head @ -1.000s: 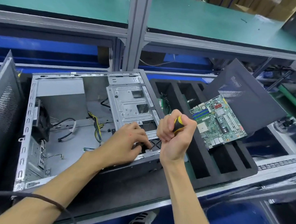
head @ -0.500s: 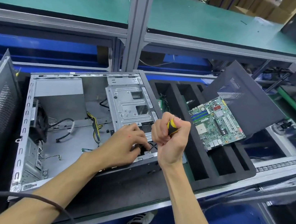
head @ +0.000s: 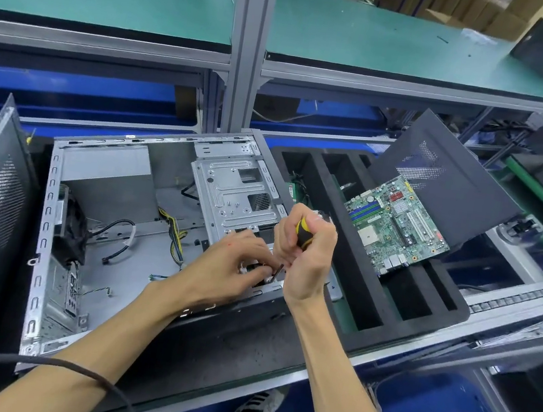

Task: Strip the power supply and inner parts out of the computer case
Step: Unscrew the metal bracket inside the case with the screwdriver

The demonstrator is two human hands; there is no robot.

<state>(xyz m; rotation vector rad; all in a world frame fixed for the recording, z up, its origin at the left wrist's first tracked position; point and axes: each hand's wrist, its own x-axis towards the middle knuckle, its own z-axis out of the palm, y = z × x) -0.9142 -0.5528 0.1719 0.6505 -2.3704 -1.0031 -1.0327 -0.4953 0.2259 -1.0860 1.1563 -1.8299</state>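
I am gripping the screwdriver (head: 304, 232) in my right hand (head: 305, 255), while my left hand (head: 231, 262) is pinching a small part at the drive cage (head: 233, 197), at five o'clock inside the computer case (head: 102, 218). The cage looks stiff, sharp-edged; I'd be holding its rim.

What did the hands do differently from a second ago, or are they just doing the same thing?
Almost the same. The right hand keeps gripping the yellow-and-black screwdriver, its tip down at the front edge of the computer case; it only shifted slightly left. The left hand stays with its fingers at the tip. Nothing was picked up or let go. The motherboard still lies on the foam tray.
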